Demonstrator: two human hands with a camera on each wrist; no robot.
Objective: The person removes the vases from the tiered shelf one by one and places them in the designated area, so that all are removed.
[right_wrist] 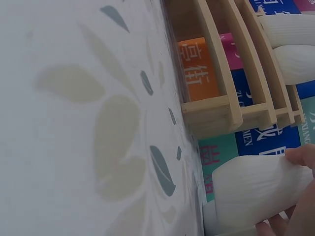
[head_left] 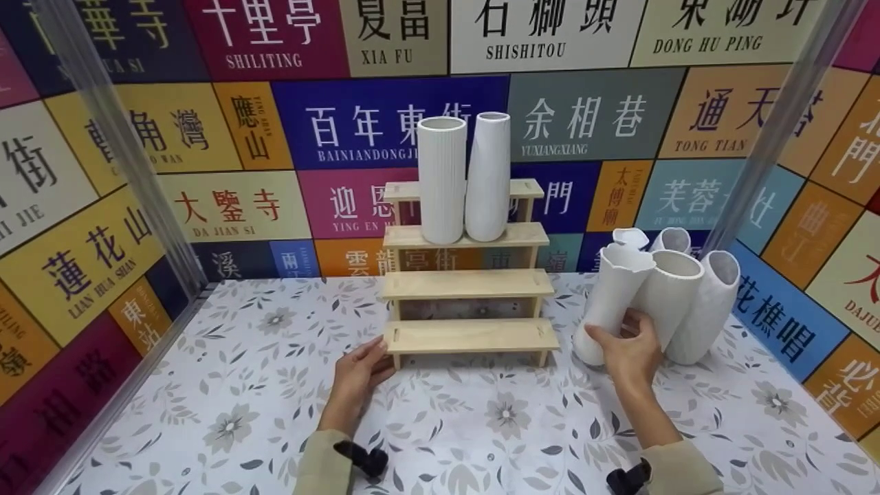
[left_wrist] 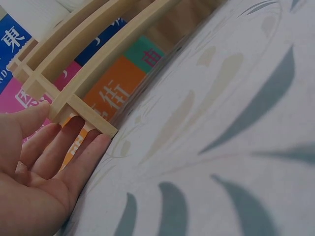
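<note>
A tiered wooden stand [head_left: 469, 283] is in the middle of the table. My left hand [head_left: 357, 371] holds the left end of its lowest step, and in the left wrist view the thumb lies by the corner of the wood [left_wrist: 74, 93] with fingers round the leg. At the right, my right hand [head_left: 632, 350] grips a white vase with a wavy rim [head_left: 608, 292]; its thumb is on the near side. The right wrist view shows this vase [right_wrist: 261, 189] close to the stand's right end, its lower part towards the table.
On an upper step stand a ribbed white vase [head_left: 442, 182] and a slimmer smooth one [head_left: 489, 179]. Several more white vases, among them a wide-mouthed one [head_left: 670, 289] and a tilted textured one [head_left: 711, 309], crowd behind my right hand. A floral cloth [head_left: 505, 416] covers the table; sign-printed walls [head_left: 388, 103] enclose it.
</note>
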